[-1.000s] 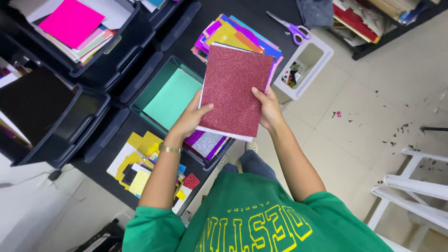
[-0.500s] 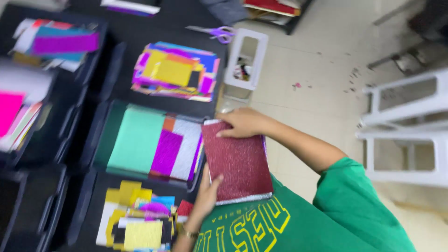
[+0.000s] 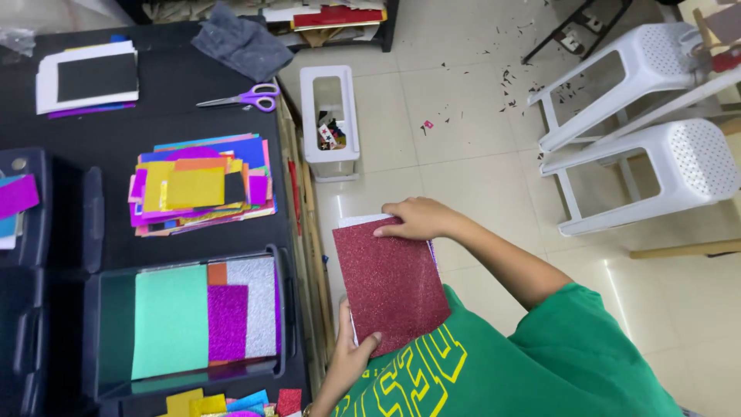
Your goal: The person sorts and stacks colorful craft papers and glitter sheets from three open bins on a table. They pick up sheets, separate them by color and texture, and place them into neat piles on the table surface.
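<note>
I hold a stack of sheets topped by a dark red glitter sheet [image 3: 390, 282] with both hands, just off the right edge of the black table [image 3: 170, 123] and close to my green shirt. My right hand [image 3: 417, 218] grips the stack's top edge. My left hand [image 3: 351, 357] grips its lower left corner. White sheet edges show under the red one. To the left, a black tray [image 3: 91, 332] holds teal, purple and silver sheets.
A pile of mixed coloured sheets [image 3: 201, 185] lies on the table, with purple scissors [image 3: 247, 98], a grey cloth [image 3: 243, 42] and a black-and-white sheet pile [image 3: 89, 77] beyond. A white scrap bin [image 3: 330, 116] stands on the floor. Two white stools [image 3: 656, 116] stand at right.
The red-topped stack has come from above the table trays down and right, off the table edge toward my chest. Both hands have kept hold of it.
</note>
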